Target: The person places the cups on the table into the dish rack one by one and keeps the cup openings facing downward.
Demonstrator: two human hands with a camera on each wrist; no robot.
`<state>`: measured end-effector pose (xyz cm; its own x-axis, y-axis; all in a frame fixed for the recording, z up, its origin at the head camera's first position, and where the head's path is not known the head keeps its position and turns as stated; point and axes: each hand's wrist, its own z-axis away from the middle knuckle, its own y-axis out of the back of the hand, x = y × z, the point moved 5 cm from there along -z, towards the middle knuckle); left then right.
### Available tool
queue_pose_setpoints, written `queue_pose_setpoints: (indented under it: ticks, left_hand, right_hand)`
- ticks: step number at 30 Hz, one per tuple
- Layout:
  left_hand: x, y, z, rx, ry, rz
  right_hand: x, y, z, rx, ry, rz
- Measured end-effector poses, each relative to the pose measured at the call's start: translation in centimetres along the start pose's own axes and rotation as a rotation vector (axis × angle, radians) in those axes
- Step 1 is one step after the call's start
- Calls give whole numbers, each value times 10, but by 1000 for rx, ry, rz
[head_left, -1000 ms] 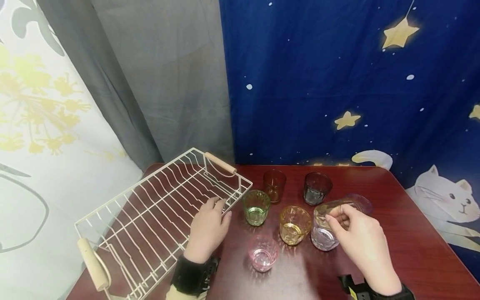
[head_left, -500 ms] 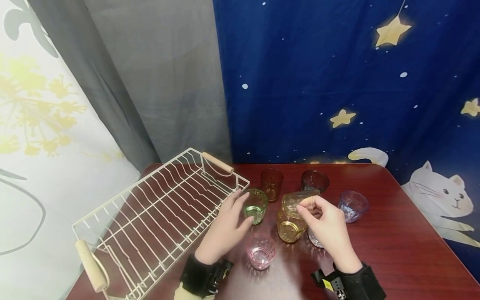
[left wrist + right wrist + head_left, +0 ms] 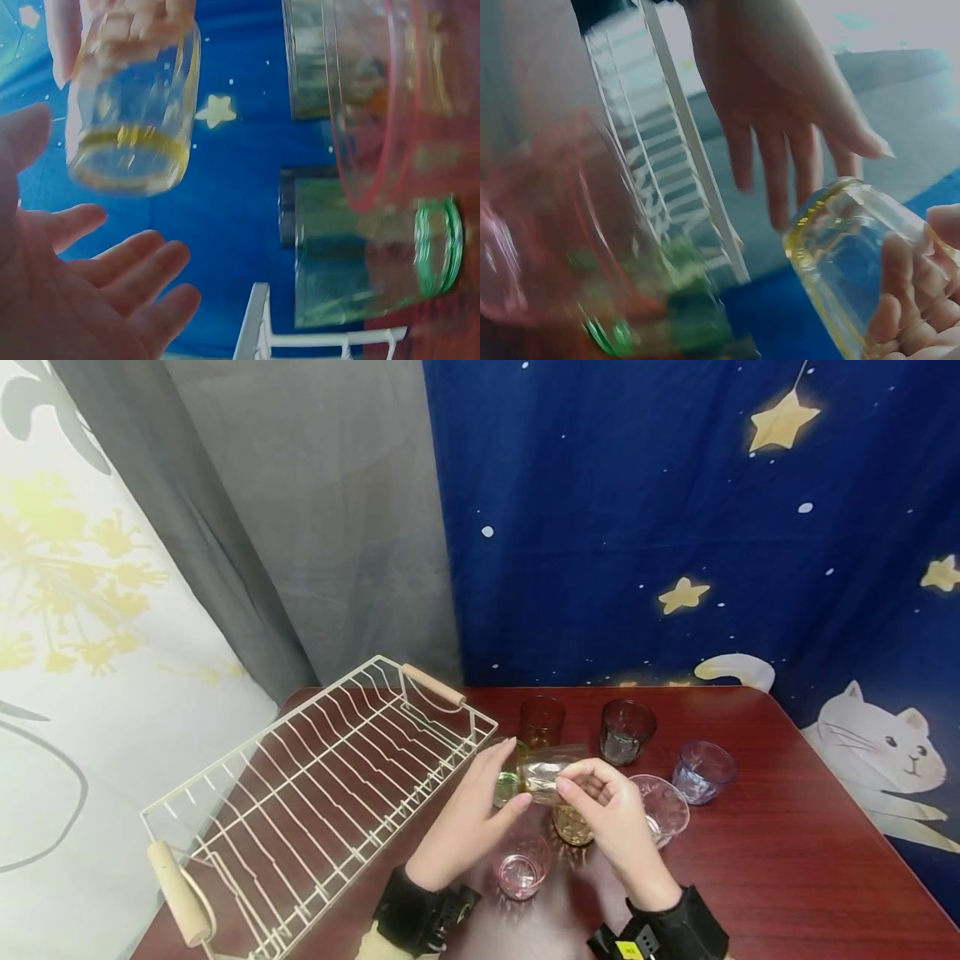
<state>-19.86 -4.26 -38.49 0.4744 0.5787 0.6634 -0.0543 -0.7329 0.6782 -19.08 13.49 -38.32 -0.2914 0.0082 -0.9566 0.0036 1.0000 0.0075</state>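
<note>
My right hand (image 3: 615, 818) pinches a clear, yellow-tinted drinking glass (image 3: 542, 774), tipped on its side in the air above the table. In the right wrist view, the thumb and curled fingers hold that glass at its open end, its thick base pointing toward my left hand. My left hand (image 3: 468, 814) is spread with fingers straight, close to the base of the glass; in the left wrist view a gap shows between its fingers (image 3: 150, 259) and the glass. Below the hands stand a yellow glass (image 3: 574, 828), a pink glass (image 3: 522, 870) and a partly hidden green glass (image 3: 506, 787).
A cream wire dish rack (image 3: 300, 768) with wooden handles stands at the left of the red-brown table (image 3: 795, 843). Behind the hands are a brown glass (image 3: 542, 718) and a dark grey glass (image 3: 628, 733). A clear glass (image 3: 666, 810) and a blue glass (image 3: 703, 772) stand right.
My right hand has carried the tipped glass leftward, from above the clear glass to my left hand. My left hand has moved from the rack's edge rightward, toward the held glass.
</note>
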Motion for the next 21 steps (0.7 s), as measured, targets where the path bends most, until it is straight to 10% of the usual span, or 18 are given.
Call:
queue_pose_setpoints:
  ticks: [9, 21]
  left_hand:
    - [-4, -5, 3, -6, 114, 121]
    - [-2, -5, 0, 39, 83, 117]
  right_hand:
    - [7, -19, 7, -82, 1, -120]
    - [9, -18, 6, -125, 2, -161]
